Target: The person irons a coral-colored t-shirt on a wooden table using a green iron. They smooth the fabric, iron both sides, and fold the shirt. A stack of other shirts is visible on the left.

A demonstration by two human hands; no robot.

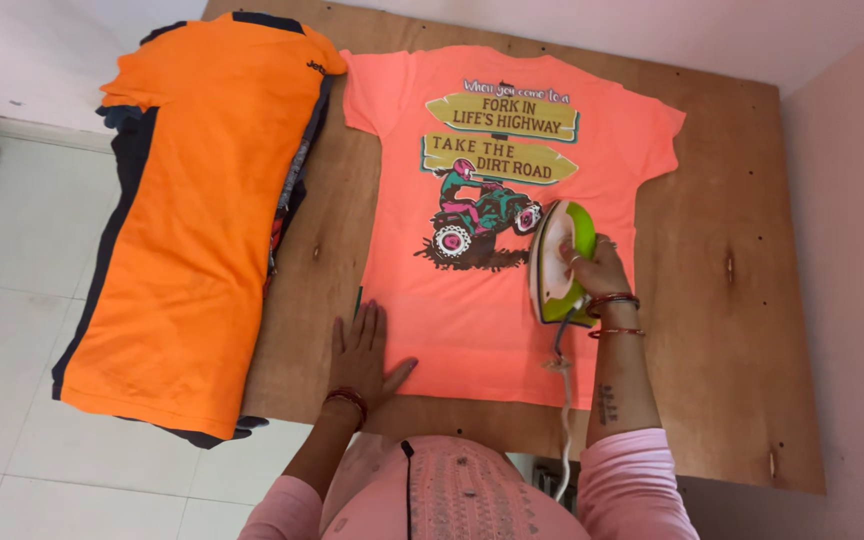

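Plywood board (712,300) stands over pale floor tiles (12,300) beside a pink wall (852,250). Left hand (364,350) presses flat, fingers spread, on the coral printed T-shirt (472,320); right hand (597,270) grips the green iron (557,260).

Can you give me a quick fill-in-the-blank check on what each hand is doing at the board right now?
1. The right hand grips a green ____.
2. The left hand lies flat on the ____ edge of the coral T-shirt.
3. The stack of folded clothes has an ____ garment on top.
4. Everything rests on a ____ board.

Missing words: iron; lower left; orange; wooden
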